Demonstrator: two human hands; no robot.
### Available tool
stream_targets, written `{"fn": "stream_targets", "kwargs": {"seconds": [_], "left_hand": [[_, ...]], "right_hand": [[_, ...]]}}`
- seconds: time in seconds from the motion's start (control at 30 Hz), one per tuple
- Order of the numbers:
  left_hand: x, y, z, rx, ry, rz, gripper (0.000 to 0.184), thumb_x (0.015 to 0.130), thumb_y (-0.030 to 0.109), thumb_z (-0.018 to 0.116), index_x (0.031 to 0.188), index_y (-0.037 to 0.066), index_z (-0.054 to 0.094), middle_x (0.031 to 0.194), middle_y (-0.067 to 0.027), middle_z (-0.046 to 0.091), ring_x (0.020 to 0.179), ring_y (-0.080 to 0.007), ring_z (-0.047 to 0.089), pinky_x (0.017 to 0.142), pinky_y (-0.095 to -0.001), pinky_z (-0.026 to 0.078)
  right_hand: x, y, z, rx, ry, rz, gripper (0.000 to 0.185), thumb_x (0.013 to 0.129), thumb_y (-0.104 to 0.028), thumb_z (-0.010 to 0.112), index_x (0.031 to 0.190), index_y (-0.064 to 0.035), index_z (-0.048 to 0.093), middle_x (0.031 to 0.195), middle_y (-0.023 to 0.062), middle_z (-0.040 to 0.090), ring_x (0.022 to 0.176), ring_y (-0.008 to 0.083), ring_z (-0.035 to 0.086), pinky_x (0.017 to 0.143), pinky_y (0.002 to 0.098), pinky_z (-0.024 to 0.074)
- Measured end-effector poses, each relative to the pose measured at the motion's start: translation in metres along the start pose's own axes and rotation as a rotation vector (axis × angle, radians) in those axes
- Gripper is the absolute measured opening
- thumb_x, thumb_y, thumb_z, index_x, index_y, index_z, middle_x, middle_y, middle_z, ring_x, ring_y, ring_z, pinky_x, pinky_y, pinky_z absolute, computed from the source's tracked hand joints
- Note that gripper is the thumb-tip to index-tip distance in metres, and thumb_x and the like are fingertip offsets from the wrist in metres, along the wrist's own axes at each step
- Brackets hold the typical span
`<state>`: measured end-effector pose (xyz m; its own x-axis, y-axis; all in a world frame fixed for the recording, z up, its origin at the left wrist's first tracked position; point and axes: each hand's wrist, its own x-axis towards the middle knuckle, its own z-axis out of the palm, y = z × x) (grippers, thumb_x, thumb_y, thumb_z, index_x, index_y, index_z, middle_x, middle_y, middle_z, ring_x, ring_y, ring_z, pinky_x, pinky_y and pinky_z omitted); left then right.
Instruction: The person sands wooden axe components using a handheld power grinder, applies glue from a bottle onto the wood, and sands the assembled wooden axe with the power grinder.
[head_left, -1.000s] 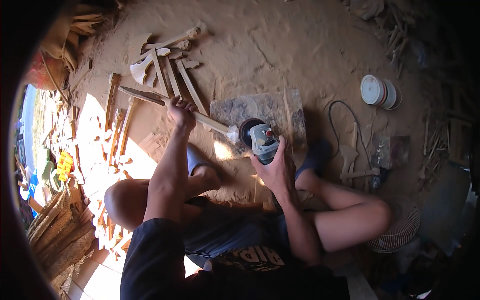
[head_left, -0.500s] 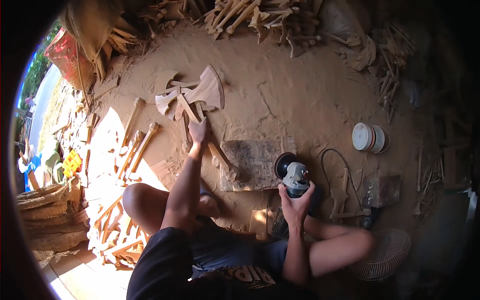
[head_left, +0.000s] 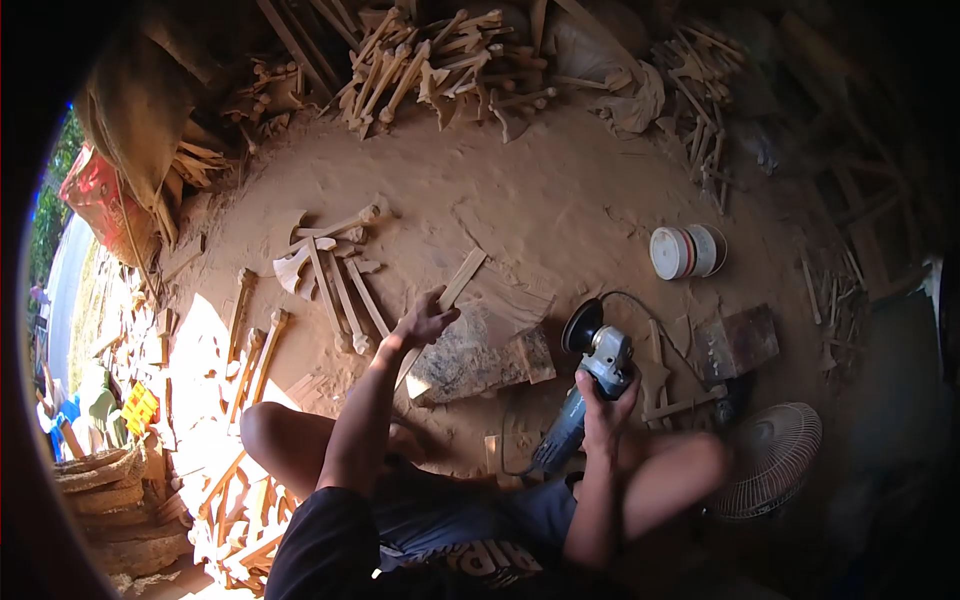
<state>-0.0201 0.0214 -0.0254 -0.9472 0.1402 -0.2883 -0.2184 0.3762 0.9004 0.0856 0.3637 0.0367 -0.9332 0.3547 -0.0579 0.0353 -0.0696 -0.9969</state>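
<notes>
My left hand (head_left: 425,322) is closed around the shaft of a wooden axe (head_left: 463,278). Its broad pale head is smeared by motion and lies over a worn block (head_left: 480,365) in front of me. My right hand (head_left: 606,412) grips an angle grinder (head_left: 605,362) with a round dark disc (head_left: 581,326) at its upper end. The grinder's blue body slants down toward my lap. Whether the disc is spinning, I cannot tell. Left of the block, a small pile of wooden axes (head_left: 325,285) rests on the dusty ground.
More wooden pieces lie in sunlight at left (head_left: 262,365) and in a heap (head_left: 430,70) at the back. A white bucket (head_left: 672,254) lies on its side. At right are a dusty box (head_left: 740,343), the grinder's cord (head_left: 648,312) and a fan (head_left: 765,460).
My left hand has drawn the axe away from the pile, rightward over the block. My right hand has raised the grinder off the block's edge, its disc now turned sideways. The camera view has shifted.
</notes>
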Motion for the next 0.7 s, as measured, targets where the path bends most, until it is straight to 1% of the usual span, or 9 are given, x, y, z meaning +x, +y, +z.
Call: {"fn": "stream_targets", "kwargs": {"seconds": [0.07,0.17,0.27,0.37,0.4,0.5,0.53,0.67,0.7], "left_hand": [[0.000,0.001,0.001,0.094,-0.086,0.019,0.043,0.098,0.021,0.068,0.134,0.000,0.056,0.069,-0.0018,0.054,0.055,-0.0112,0.050,0.053,-0.0322,0.046],[0.006,-0.023,0.007,0.154,-0.071,0.164,0.043,0.096,0.021,0.067,0.133,0.000,0.058,0.070,-0.0015,0.056,0.056,-0.0120,0.050,0.056,-0.0335,0.044],[-0.017,0.030,0.010,0.164,-0.170,-0.071,0.035,0.093,0.020,0.068,0.122,0.003,0.061,0.067,0.0015,0.051,0.052,-0.0116,0.046,0.049,-0.0325,0.039],[-0.005,0.000,0.028,-0.180,-0.303,-0.299,0.014,0.090,0.019,0.067,0.094,0.011,0.057,0.062,0.0040,0.042,0.045,-0.0093,0.040,0.041,-0.0299,0.033],[-0.014,0.020,0.029,-0.333,-0.370,-0.414,0.015,0.088,0.015,0.066,0.084,0.015,0.052,0.058,0.0073,0.036,0.042,-0.0051,0.033,0.038,-0.0278,0.027],[-0.001,-0.009,0.026,-0.693,-0.585,-0.590,0.015,0.090,0.016,0.062,0.081,0.016,0.050,0.056,0.0096,0.035,0.040,-0.0032,0.029,0.037,-0.0271,0.024],[0.000,-0.013,0.023,-0.716,-0.573,-0.572,0.016,0.092,0.018,0.059,0.081,0.014,0.048,0.057,0.0070,0.037,0.041,-0.0067,0.034,0.038,-0.0283,0.026],[-0.008,-0.025,0.038,-0.302,0.035,-0.098,0.022,0.093,0.025,0.059,0.085,0.006,0.051,0.068,-0.0017,0.047,0.049,-0.0136,0.046,0.041,-0.0329,0.038],[-0.007,-0.025,0.036,-0.187,-0.036,-0.107,0.025,0.092,0.027,0.059,0.091,0.003,0.053,0.072,-0.0049,0.051,0.054,-0.0161,0.051,0.046,-0.0357,0.043]], "right_hand": [[0.004,0.001,-0.006,0.070,-0.012,0.021,0.078,0.080,-0.010,0.085,0.143,-0.0004,0.041,0.125,0.0132,0.058,0.109,0.0203,0.062,0.095,0.0375,0.0530],[0.007,0.001,-0.007,0.089,-0.008,-0.001,0.077,0.079,-0.007,0.085,0.142,-0.0016,0.041,0.125,0.0123,0.058,0.109,0.0194,0.061,0.095,0.0369,0.0530],[0.006,0.001,-0.004,0.091,-0.001,-0.010,0.076,0.079,-0.007,0.085,0.141,-0.0023,0.042,0.124,0.0116,0.058,0.109,0.0198,0.061,0.096,0.0369,0.0528],[0.007,0.006,-0.004,0.040,0.018,-0.026,0.075,0.079,-0.008,0.085,0.140,-0.0029,0.043,0.124,0.0114,0.058,0.108,0.0200,0.062,0.096,0.0375,0.0524],[0.007,0.005,-0.004,0.031,0.026,-0.028,0.075,0.079,-0.009,0.085,0.140,-0.0030,0.043,0.123,0.0113,0.058,0.108,0.0200,0.062,0.096,0.0378,0.0523],[0.003,-0.002,-0.005,0.082,0.051,-0.008,0.075,0.079,-0.010,0.085,0.140,-0.0033,0.043,0.122,0.0113,0.059,0.107,0.0199,0.062,0.096,0.0387,0.0524],[0.003,-0.007,-0.006,0.104,0.062,-0.011,0.074,0.079,-0.010,0.085,0.139,-0.0034,0.043,0.121,0.0113,0.059,0.106,0.0198,0.062,0.095,0.0389,0.0528],[0.008,-0.017,-0.013,0.095,0.080,-0.030,0.072,0.079,-0.011,0.085,0.137,-0.0036,0.043,0.119,0.0136,0.059,0.104,0.0191,0.062,0.091,0.0384,0.0549],[0.008,-0.022,-0.012,0.086,0.078,-0.014,0.072,0.079,-0.011,0.085,0.137,-0.0035,0.043,0.119,0.0141,0.059,0.104,0.0188,0.062,0.091,0.0382,0.0549]]}}
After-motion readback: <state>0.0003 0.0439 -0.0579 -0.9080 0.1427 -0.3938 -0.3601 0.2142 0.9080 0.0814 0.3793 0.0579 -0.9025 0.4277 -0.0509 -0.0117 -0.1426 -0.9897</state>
